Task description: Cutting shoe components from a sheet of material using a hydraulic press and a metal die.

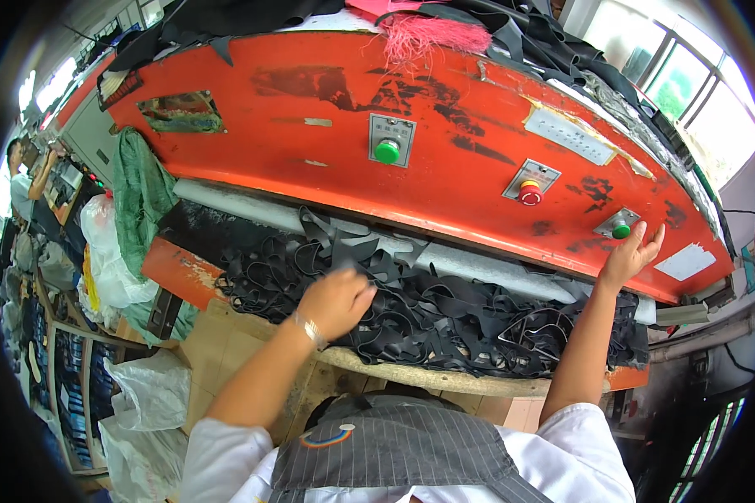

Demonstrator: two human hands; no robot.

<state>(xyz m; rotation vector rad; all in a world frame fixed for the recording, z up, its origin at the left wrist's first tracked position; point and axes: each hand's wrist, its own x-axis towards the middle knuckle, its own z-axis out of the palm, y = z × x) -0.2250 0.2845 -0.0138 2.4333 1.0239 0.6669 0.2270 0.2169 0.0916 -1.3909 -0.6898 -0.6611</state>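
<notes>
My left hand (335, 303), with a bracelet on its wrist, is over the left part of a heap of black offcut strips (445, 314). Its fingers are curled and slightly smeared by motion; what they hold, if anything, is hidden. My right hand (632, 254) is raised at the right end of the red machine front (310, 142). Its fingers are apart and nothing is in them. Just left of its fingertips is a green push button (621, 230); whether they touch I cannot tell. The strips lie tangled along the machine's bed, below the red front.
Another green button (387, 152) and a red stop button (530, 193) sit on the machine front. Black sheets and pink fringe (432, 38) lie on top. At left hang a green sack (134, 184) and white plastic bags (113, 251). A person (25, 180) stands far left.
</notes>
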